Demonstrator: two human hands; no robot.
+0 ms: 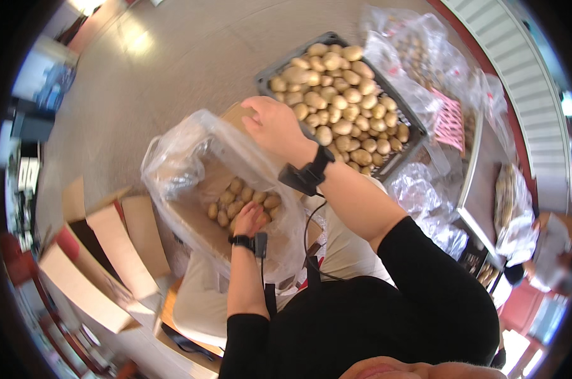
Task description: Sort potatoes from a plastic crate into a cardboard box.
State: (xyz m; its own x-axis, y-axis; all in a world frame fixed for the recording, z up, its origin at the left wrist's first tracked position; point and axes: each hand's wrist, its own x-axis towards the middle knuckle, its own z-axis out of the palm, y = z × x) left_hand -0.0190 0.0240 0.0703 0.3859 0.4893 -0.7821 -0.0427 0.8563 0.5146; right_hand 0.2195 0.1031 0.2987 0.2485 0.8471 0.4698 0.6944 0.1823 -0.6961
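Observation:
Before me is a cardboard box (181, 212) lined with a clear plastic bag (167, 166). Several potatoes (236, 184) lie together at its bottom. My left hand (249, 219) reaches down inside, fingers on or just above those potatoes; whether it grips one is unclear. My right hand (272, 124) is over the box's far edge, beside a cardboard flap (238, 116), with its fingers bent. What lies under that palm is hidden. Just beyond my right forearm, a black plastic crate (411, 118) holds a heap of potatoes (343, 102).
Open cardboard boxes (125, 246) stand on the floor at left. Clear plastic bags (421, 199) lie at right, near a pink mesh item (448, 121) and a metal-edged table (480, 189). Another person (554, 251) is at the far right. A cable (307, 232) hangs from my right wrist.

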